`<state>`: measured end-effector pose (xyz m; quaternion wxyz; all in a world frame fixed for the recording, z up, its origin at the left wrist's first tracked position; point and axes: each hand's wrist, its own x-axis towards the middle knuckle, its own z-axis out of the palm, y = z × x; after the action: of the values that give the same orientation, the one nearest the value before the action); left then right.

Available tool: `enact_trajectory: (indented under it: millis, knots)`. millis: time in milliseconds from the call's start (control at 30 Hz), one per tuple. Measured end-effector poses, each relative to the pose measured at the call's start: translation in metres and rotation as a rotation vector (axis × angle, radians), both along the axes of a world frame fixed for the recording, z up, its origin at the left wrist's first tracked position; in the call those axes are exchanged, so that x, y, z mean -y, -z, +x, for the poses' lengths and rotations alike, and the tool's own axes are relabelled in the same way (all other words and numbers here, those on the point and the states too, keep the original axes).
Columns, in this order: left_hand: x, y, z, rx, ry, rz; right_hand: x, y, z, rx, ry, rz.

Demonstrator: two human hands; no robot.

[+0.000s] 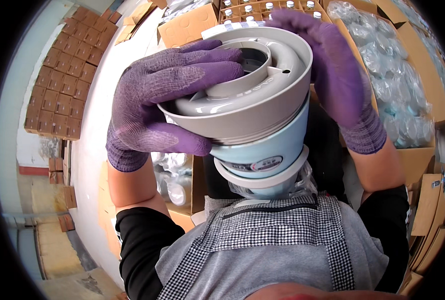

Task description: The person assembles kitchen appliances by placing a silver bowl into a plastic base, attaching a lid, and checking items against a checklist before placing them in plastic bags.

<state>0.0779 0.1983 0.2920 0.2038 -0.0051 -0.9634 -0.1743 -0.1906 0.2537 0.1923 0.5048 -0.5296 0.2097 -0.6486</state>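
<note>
A light blue container (270, 137) with a wide grey plastic top (252, 117) is tilted in front of my chest. The top has a raised inner ring around a dark opening and a small hole beside it. In a purple-coated glove, my left hand (167, 95) grips the left side of the top, fingers over the inner ring and thumb under the outer rim. My right hand (337, 75), gloved alike and blurred, is beside the right rim with its fingers stretched out. Whether it touches the rim I cannot tell. Clear plastic wrap (305, 177) bunches around the container's lower end.
Beyond my hands is a divided carton (277, 5) of capped bottles. To the right, a large carton (407, 160) holds plastic-wrapped items. Another box (197, 185) with wrapped items is below my left hand. Stacked brown cartons (65, 75) line the left wall; flattened cardboard (427, 210) leans at right.
</note>
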Motion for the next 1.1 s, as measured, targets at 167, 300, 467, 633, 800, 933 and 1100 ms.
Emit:
enact_trajectory:
  millis: [167, 300, 467, 633, 800, 933, 1100]
  knots:
    - [-0.017, 0.004, 0.001, -0.076, -0.147, 0.423, -0.011, -0.046, -0.016, -0.435, 0.026, -0.214]
    - [-0.03, 0.024, 0.021, -0.296, -0.456, 0.697, -0.005, -0.053, -0.011, -0.562, 0.088, -0.233]
    - [-0.026, 0.034, 0.031, -0.42, -0.41, 0.629, -0.005, -0.054, 0.0, -0.644, 0.4, -0.568]
    - [-0.024, 0.028, 0.024, -0.211, -0.285, 0.559, -0.001, -0.058, -0.015, -0.792, 0.126, -0.621]
    - [-0.02, 0.018, 0.009, -0.085, -0.175, 0.238, 0.0, -0.04, -0.013, -0.756, 0.161, -0.626]
    - [-0.018, 0.015, 0.004, -0.067, -0.137, 0.157, -0.006, -0.038, -0.012, -0.66, 0.074, -0.379]
    - [-0.02, 0.011, 0.003, -0.049, -0.138, 0.072, 0.03, -0.007, -0.017, -0.571, 0.007, -0.437]
